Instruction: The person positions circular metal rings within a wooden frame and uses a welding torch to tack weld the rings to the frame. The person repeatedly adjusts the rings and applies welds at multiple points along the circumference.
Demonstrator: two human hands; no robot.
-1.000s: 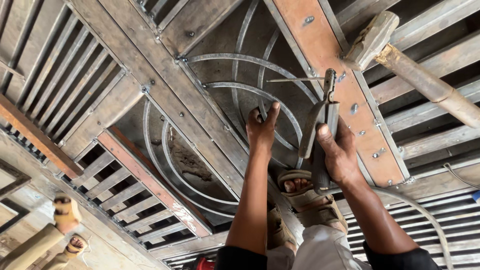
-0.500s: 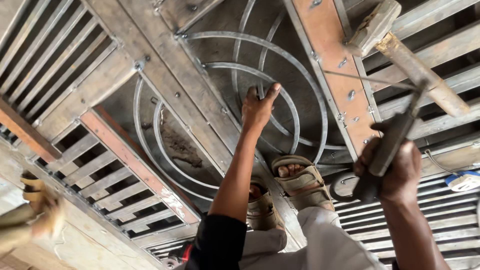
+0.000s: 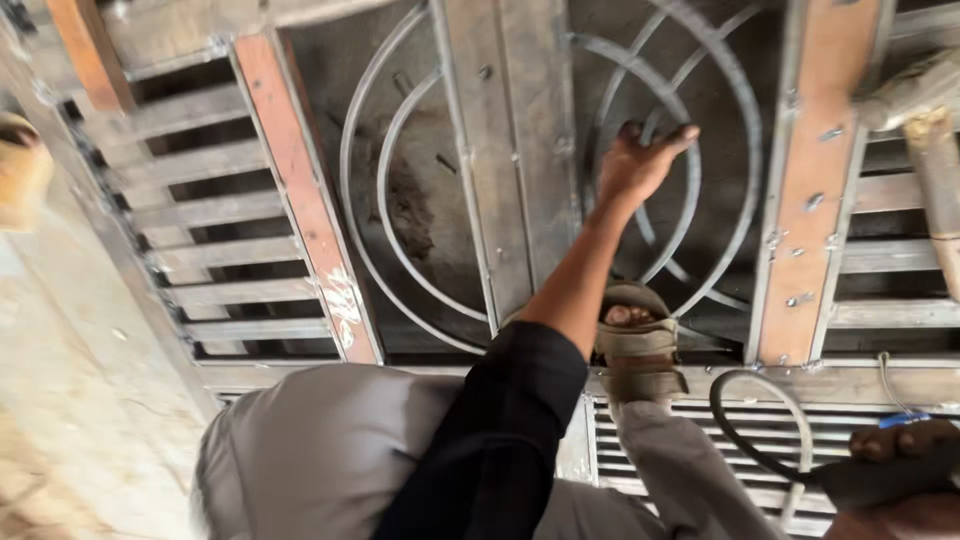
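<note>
The work in hand looks like a holding step on a metal gate frame [image 3: 520, 200] that lies flat on the ground: the left hand [image 3: 635, 165] reaches out from a black sleeve and presses down on a curved steel bar [image 3: 690, 190], one of several concentric rings set inside the frame. Its grip is loose rather than clenched, fingers spread and curled over the bar, thumb stretched out to the right, so it steadies the bar more than it grasps it. A sandalled foot [image 3: 640, 345] stands on the frame just below that hand, near the lower rail

The right hand [image 3: 900, 470] sits at the bottom right corner, well apart from the rings, its fingers wrapped tight around a dark tool handle [image 3: 860, 482] with a black cable [image 3: 755, 430] looping away from it. My judgement is that the next move calls for bringing that tool across to the bar, near the left hand, while the left hand keeps the piece from shifting

Much is hard to read. The working end of the tool is cut off by the picture's edge, so its kind cannot be told. The wooden handle [image 3: 925, 150] at the upper right is cropped, and the left edge is blurred. Whether the bar is already fixed to the frame cannot be seen
</note>
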